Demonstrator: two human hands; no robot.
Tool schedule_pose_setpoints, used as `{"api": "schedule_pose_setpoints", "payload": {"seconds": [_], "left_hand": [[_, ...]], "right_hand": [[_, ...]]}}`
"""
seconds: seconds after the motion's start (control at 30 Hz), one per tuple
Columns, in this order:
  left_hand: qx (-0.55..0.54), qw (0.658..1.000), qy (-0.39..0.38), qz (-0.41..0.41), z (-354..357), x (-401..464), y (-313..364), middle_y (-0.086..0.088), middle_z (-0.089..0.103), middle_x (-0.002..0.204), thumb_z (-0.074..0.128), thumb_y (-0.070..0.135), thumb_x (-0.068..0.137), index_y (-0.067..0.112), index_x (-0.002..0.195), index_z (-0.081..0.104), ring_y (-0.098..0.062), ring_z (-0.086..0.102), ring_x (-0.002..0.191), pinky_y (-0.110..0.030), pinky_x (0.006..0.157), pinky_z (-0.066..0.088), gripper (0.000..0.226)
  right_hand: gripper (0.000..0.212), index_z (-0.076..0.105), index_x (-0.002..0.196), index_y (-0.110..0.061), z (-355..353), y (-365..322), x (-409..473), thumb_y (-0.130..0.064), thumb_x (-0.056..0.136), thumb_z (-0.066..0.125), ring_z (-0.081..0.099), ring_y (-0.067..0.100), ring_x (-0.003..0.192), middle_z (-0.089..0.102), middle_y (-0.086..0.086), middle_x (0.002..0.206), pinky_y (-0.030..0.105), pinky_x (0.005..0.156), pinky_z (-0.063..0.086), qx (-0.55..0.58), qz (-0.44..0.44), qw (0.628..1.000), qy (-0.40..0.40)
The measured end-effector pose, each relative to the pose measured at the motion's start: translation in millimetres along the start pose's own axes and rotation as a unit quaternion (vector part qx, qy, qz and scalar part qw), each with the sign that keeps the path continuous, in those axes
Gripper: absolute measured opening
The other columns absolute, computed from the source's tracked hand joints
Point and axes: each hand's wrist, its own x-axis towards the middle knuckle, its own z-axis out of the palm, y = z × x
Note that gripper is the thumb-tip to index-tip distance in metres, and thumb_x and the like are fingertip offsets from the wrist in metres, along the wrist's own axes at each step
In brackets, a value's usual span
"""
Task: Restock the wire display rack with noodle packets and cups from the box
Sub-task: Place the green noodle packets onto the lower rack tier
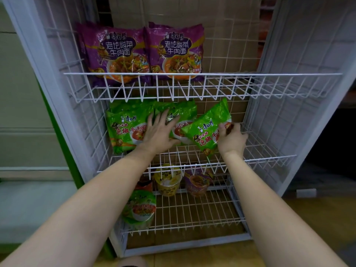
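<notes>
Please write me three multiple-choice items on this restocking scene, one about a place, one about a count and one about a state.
1. Where do the purple packets stand?
A. top shelf
B. bottom shelf
C. on the floor

2. How many purple packets show?
A. one
B. two
C. four

3. What is the right hand doing?
A. hanging idle
B. gripping a tilted green packet
C. holding a cup

Answers:
1 A, they stand side by side behind the rail of the top shelf.
2 B, two matching fronts sit side by side.
3 B, its fingers curl round the edge of the tilted green packet on the middle shelf, while the left hand lies flat on the other green packets; the cups sit untouched on the bottom shelf.
</notes>
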Motion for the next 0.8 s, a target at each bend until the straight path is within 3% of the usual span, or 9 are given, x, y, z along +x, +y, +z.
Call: {"api": "schedule_pose_setpoints", "payload": {"seconds": [0.13,0.23,0.37,0.5,0.57,0.63,0.73,0.8], "left_hand": [[-0.043,0.998,0.047,0.021,-14.8,-3.5,6.8,-0.01,0.018,0.165,0.059,0.056,0.09,0.026,0.153,0.036,-0.028,0.013,0.152,-0.054,0.124,0.002,0.074],[-0.167,0.985,0.045,0.02,-32.3,-7.4,20.6,-0.006,0.034,0.159,0.056,0.042,0.091,0.018,0.149,0.044,-0.022,0.024,0.149,-0.052,0.124,0.017,0.064],[-0.382,0.921,-0.029,-0.074,-47.1,-11.8,51.5,-0.003,0.05,0.147,0.072,0.047,0.089,0.017,0.148,0.044,-0.016,0.045,0.131,-0.04,0.112,0.036,0.071],[-0.494,0.849,-0.007,-0.188,-45.7,-12.3,60.7,0.005,0.064,0.109,0.08,0.016,0.084,0.015,0.116,0.059,-0.02,0.062,0.106,-0.042,0.095,0.055,0.038],[-0.551,0.801,-0.004,-0.233,-47.2,-15.2,53.7,0.002,0.064,0.111,0.079,0.009,0.083,0.012,0.12,0.059,-0.026,0.066,0.107,-0.045,0.088,0.06,0.043],[-0.582,0.768,0.035,-0.266,-49.3,-17.3,41.7,-0.003,0.064,0.12,0.079,0.009,0.082,0.015,0.127,0.057,-0.023,0.066,0.107,-0.045,0.089,0.06,0.051],[-0.588,0.739,0.11,-0.309,-56.0,-22.2,20.4,0.002,0.066,0.105,0.077,0.012,0.086,0.022,0.129,0.05,-0.017,0.066,0.097,-0.043,0.089,0.057,0.051],[-0.565,0.743,0.15,-0.327,-60.1,-29.3,5.3,-0.001,0.064,0.103,0.074,0.011,0.089,0.025,0.132,0.048,-0.019,0.066,0.094,-0.039,0.083,0.058,0.052]], "right_hand": [[0.052,0.047,0.138,-0.013,-2.5,-0.5,-0.3,-0.05,0.102,0.048,0.057,0.043,0.108,0.045,0.026,0.133,0.039,0.095,0.044,0.012,-0.008,1.0,-0.001],[0.052,0.046,0.138,-0.015,-3.5,-2.0,-1.5,-0.051,0.101,0.05,0.057,0.042,0.107,0.046,0.023,0.132,0.037,0.093,0.044,0.027,-0.025,0.999,-0.005],[0.054,0.044,0.141,-0.015,-4.2,-3.0,-1.2,-0.051,0.101,0.05,0.056,0.037,0.108,0.046,0.022,0.132,0.032,0.086,0.038,0.067,-0.044,0.997,-0.012],[0.058,0.044,0.14,-0.011,-4.0,-0.4,1.8,-0.053,0.1,0.05,0.055,0.037,0.116,0.053,0.022,0.13,0.037,0.094,0.043,0.034,-0.066,0.994,-0.086],[0.06,0.046,0.136,-0.011,-2.7,-1.6,0.4,-0.057,0.098,0.051,0.06,0.036,0.115,0.059,0.019,0.128,0.043,0.098,0.05,0.014,-0.079,0.989,-0.122],[0.066,0.048,0.135,-0.012,-3.8,-5.0,-4.3,-0.064,0.095,0.051,0.069,0.031,0.102,0.065,0.012,0.125,0.041,0.089,0.056,-0.005,-0.09,0.982,-0.163],[0.054,0.052,0.136,-0.02,-3.9,-10.5,-14.6,-0.057,0.096,0.056,0.073,0.017,0.068,0.066,0.003,0.121,0.026,0.059,0.056,-0.048,-0.128,0.957,-0.254],[0.044,0.057,0.134,-0.026,-1.7,-13.2,-16.9,-0.049,0.097,0.059,0.07,0.019,0.084,0.066,0.003,0.126,0.029,0.071,0.054,-0.114,-0.176,0.933,-0.292]]}}
